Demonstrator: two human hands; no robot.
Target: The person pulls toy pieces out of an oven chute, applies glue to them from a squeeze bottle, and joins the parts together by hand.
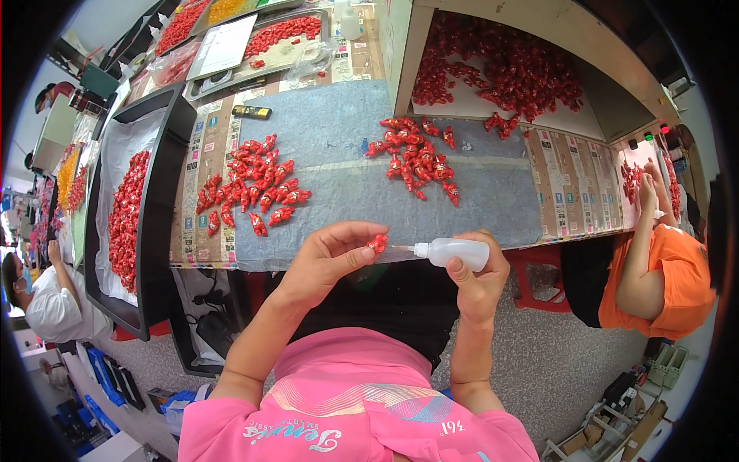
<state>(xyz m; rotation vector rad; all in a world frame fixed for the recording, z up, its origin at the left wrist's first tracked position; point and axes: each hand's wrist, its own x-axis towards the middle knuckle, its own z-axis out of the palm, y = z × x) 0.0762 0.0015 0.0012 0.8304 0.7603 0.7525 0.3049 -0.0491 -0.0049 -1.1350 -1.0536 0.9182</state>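
Note:
Between the thumb and fingers of my left hand (332, 258) is a small red figurine (377, 244). My right hand (481, 281) is wrapped round a white squeeze bottle (456, 253), held on its side. The bottle's thin needle tip points left and reaches close to the figurine; whether they touch I cannot tell. Both hands are just in front of the table's near edge. Beyond them, on a grey-blue mat (331, 165), lie a left pile of red figurines (258, 181) and a right pile of red figurines (416, 158).
A black tray (165, 169) of red figurines stands at the left. An open-fronted box (400, 61) at the back right holds many more. A black-and-yellow box cutter (252, 112) rests near the mat's far left. A person in orange (677, 277) sits at the right, another in white (65, 308) at the left.

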